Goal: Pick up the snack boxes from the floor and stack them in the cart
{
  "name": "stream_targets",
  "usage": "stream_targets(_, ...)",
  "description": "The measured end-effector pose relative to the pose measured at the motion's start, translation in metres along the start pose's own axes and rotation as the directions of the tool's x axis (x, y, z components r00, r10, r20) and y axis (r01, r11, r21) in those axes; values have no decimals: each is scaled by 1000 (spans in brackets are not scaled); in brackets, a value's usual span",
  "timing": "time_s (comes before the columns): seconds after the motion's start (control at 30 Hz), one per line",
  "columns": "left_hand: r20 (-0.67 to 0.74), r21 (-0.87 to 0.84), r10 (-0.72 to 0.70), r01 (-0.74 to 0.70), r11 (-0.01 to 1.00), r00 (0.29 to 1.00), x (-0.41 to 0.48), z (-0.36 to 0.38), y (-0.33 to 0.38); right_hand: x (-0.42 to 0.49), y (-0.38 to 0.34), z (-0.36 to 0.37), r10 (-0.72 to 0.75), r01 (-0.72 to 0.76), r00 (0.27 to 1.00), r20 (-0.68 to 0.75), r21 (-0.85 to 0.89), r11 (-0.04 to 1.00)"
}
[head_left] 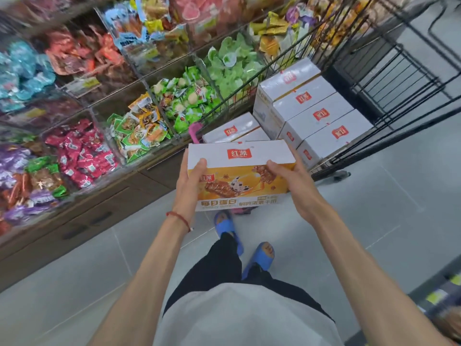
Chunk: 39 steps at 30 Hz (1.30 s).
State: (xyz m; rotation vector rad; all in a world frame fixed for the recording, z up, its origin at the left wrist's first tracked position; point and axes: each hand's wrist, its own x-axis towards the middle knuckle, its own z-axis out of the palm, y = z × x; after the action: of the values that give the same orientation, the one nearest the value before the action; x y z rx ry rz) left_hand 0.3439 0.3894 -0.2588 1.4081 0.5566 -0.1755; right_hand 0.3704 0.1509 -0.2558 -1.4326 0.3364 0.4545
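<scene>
Cardboard box [240, 171], long axis left to right, is gripped at its ends by both hands (left hand [189, 186], right hand [289, 181]); the cart [399, 78] and its stack [319, 113] lie ahead-right, nearer the right hand.

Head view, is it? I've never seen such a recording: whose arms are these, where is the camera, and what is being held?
There is no machine here: these are a person's bare arms. The one picture comes from a camera worn on the head, looking forward and down, hence the slippers at the bottom. The left hand and right hand grip the two ends of a box, white on top and orange on its front. Just beyond it is a black wire cart with stacked boxes of the same kind inside. On the left, shelf bins hold colourful snack packets. The floor is grey tile.
</scene>
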Motion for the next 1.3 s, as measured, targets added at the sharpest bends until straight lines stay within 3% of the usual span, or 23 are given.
stream_targets(0.2, -16, 27, 1, -1, 1000, 1000, 68, 13, 8, 67, -22, -3, 2, -5, 1000, -23, -138, 990)
stream_targets(0.53, 6, 117, -115, 113, 987, 993, 170, 14, 4, 174, -45, 6, 17, -29, 999, -45, -276, 961)
stream_targets(0.77, -171, 85, -210, 226, 970, 963, 209, 32, -1, 244, -44, 5, -51, 49, 999, 7, -418, 907)
stream_targets(1.03, -351, -40, -210, 209, 977, 913, 249, 42, -27, 308, -46, -2, -10, 59, 995, 96, -528, 847)
stream_targets(1.3, -391, -95, -223, 202, 975, 893, 267, 41, -34, 330, -50, 1, 69, 12, 993, 100, -641, 768)
